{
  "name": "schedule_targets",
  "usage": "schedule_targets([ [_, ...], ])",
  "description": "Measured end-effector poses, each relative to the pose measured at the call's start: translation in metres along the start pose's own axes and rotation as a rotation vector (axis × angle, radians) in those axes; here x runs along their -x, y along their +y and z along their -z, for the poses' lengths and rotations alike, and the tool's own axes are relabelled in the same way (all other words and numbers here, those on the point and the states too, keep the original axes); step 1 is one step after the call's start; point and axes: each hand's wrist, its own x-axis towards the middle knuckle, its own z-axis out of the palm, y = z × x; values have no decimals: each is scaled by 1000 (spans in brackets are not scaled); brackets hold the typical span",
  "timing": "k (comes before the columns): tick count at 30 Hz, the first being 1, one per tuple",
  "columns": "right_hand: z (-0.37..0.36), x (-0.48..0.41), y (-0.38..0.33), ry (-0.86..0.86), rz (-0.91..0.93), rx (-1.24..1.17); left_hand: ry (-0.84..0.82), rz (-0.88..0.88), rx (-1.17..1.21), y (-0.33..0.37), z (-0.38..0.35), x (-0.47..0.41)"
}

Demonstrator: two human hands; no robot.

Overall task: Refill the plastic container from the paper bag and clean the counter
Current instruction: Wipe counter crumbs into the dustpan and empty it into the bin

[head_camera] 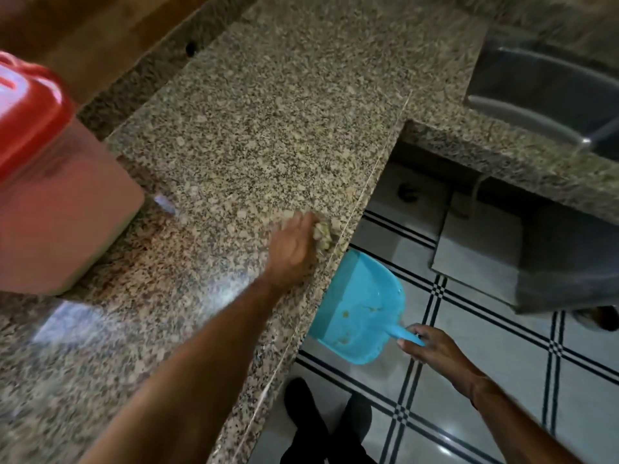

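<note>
A translucent plastic container (63, 209) with a red lid (26, 108) stands at the left of the speckled granite counter (254, 122). My left hand (294, 249) rests near the counter's front edge, closed on a crumpled pale cloth (322, 234). Just below that edge, my right hand (432, 346) grips the handle of a blue dustpan (358, 306), held over the floor. A few small crumbs lie inside the dustpan. No paper bag is in view.
A steel sink (542, 92) is set into the counter at the upper right. Beneath the counter is a white tiled floor (502, 346) with black lines. My dark legs (321, 426) show at the bottom. A wooden wall panel (100, 28) runs behind the counter.
</note>
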Motion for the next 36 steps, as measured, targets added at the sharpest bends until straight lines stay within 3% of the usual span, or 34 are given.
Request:
schedule_targets([
  [1,2,-1,-1,-4,2,-2,21,53,11,-4,-1,-5],
  [4,9,-1,-2,2,6,-2,120,550,17,-56,31,-30],
  [6,13,0,-1,16,-2,-21,217,766,-159,-100,51,-45],
  [8,15,0,0,27,-3,-35,443,921,-417,-135,57,-66],
  [9,15,1,2,35,-4,-31,437,966,-485,-142,55,-77],
  [11,16,0,7,48,4,-13,285,940,-340,-131,47,-101],
  [13,15,-2,12,54,9,-8,59,779,-122,-110,25,-121],
  [18,16,-2,20,57,-5,-22,-80,147,192,-22,-31,-136],
  [20,16,0,24,64,-20,-26,-162,39,285,-8,-44,-126],
  [27,10,20,18,61,-6,-53,-288,-42,257,-19,-25,-50],
  [36,-23,37,22,-42,4,-75,-238,-3,210,-12,22,67],
])
